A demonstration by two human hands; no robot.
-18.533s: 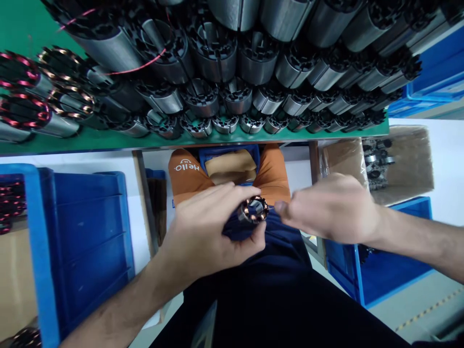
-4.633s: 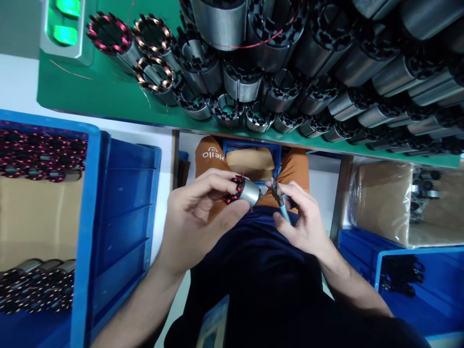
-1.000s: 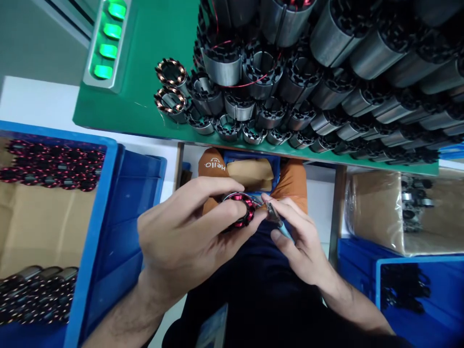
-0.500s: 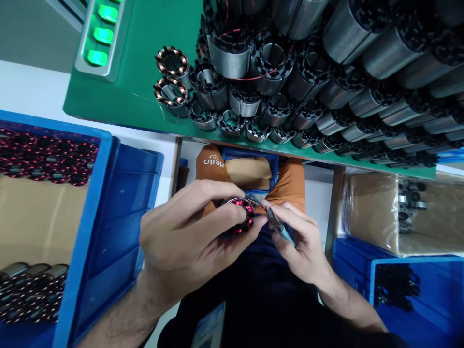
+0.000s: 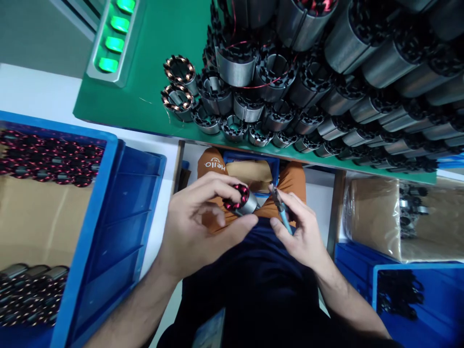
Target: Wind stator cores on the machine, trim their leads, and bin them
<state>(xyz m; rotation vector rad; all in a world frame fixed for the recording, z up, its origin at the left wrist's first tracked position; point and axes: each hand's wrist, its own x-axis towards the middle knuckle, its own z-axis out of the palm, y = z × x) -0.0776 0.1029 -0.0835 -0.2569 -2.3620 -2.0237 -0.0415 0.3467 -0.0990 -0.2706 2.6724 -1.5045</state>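
At frame centre, the left hand (image 5: 197, 227) clamps the small steel stator wound with red wire (image 5: 241, 200): dense, rigid shell, fragile windings, so grip the shell. The right hand (image 5: 299, 232) pinches blue-handled snips (image 5: 281, 208).

I see a green-topped bench (image 5: 145, 101) crowded with bare metal stators (image 5: 326, 87), a panel of green lights (image 5: 114, 43), blue crates (image 5: 119, 227) on both sides, pale floor (image 5: 43, 92).
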